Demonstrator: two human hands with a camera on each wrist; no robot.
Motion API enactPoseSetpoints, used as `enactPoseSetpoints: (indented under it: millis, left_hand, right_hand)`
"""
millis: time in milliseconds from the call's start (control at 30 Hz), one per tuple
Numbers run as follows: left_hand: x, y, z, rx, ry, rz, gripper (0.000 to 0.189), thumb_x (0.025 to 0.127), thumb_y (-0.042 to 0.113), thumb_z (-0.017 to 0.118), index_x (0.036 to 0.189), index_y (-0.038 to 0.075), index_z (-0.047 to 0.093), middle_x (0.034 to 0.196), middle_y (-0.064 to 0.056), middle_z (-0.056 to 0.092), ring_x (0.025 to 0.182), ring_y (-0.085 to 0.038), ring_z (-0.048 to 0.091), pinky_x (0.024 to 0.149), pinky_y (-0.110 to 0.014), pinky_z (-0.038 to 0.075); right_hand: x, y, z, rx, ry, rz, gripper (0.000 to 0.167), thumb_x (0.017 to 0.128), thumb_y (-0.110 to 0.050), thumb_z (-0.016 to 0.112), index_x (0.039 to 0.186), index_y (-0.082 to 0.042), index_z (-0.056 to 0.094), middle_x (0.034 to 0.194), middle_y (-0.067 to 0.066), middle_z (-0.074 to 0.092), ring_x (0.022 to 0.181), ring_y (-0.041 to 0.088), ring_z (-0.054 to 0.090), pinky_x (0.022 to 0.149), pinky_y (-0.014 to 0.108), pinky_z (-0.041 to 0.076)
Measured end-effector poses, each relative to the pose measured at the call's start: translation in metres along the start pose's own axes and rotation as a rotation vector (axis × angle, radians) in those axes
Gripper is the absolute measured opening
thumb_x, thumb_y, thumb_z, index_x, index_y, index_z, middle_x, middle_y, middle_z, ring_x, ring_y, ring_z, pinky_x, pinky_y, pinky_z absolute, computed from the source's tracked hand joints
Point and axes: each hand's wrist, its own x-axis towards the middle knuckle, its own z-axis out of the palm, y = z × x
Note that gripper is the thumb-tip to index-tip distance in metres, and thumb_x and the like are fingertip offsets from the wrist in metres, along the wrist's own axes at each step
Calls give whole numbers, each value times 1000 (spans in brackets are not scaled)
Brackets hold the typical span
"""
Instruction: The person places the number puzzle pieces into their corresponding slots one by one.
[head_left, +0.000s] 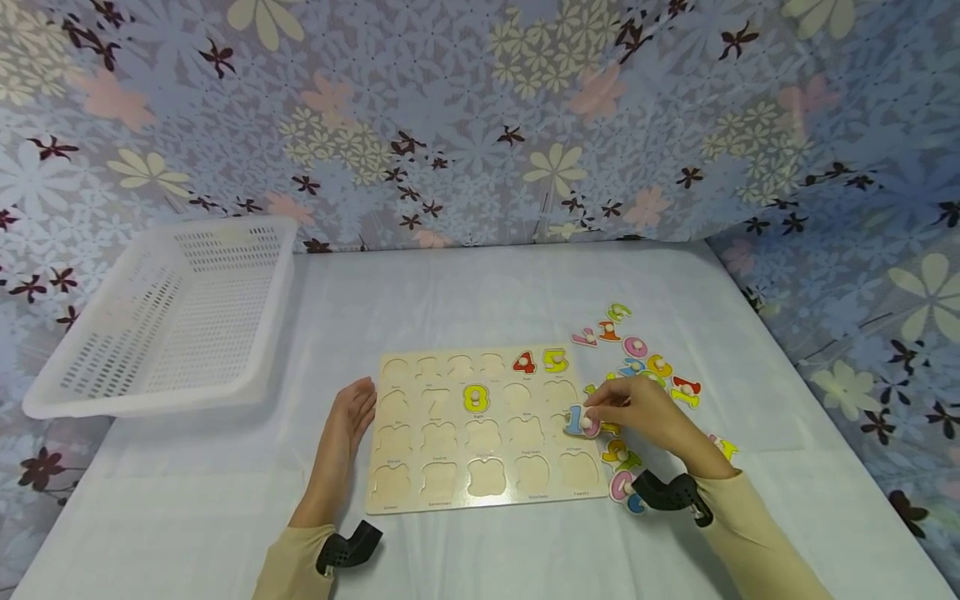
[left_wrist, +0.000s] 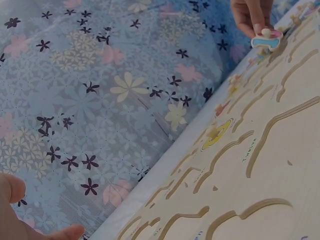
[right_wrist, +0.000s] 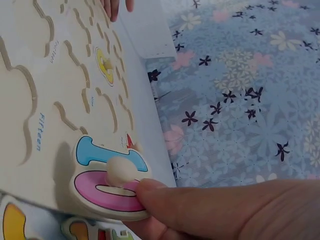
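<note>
My right hand (head_left: 637,410) pinches a number 10 puzzle piece (right_wrist: 110,195), a blue 1 and a pink 0 with a round wooden knob, over the right edge of a wooden number board (head_left: 480,500). The board's slots carry printed number words. A red 4 (head_left: 524,362), a yellow 5 (head_left: 555,361) and a yellow 8 (head_left: 476,398) sit in their slots; the other visible slots are bare wood. My left hand (head_left: 354,412) rests beside the board's left edge with its fingers extended, holding nothing.
Several loose number pieces lie right of the board, among them a pink 0 (head_left: 635,347) and an orange 1 (head_left: 609,331). A white plastic basket (head_left: 258,392) stands at the left of the white-covered table (head_left: 450,292). Flowered cloth (head_left: 480,125) hangs behind.
</note>
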Motion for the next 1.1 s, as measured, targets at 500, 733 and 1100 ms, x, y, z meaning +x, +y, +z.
enactPoseSetpoints:
  millis: [500,733,1100]
  left_hand:
    - [1,-4,-1,17,6,-10,67,101,53,30,148,5,29,153,-11,30,139,-19,30,111,-26,30]
    - [1,-3,2,25,13,22,67,102,52,29,147,2,30,152,-17,30,139,-25,30,110,-27,32]
    - [-1,1,4,10,5,0,62,103,47,28,147,4,28,153,-14,29,140,-22,29,114,-34,26]
  right_hand:
    - [55,4,10,-113,0,-27,8,88,-11,70,92,-7,76,83,-1,68,72,15,56,62,31,47]
    - [58,2,17,-196,76,-41,3,83,-12,76,81,-12,76,77,-2,61,64,16,49,54,30,42]
    - [44,10,2,-130,177,-71,8,88,-6,70,90,-8,77,88,5,68,63,18,49,50,30,41]
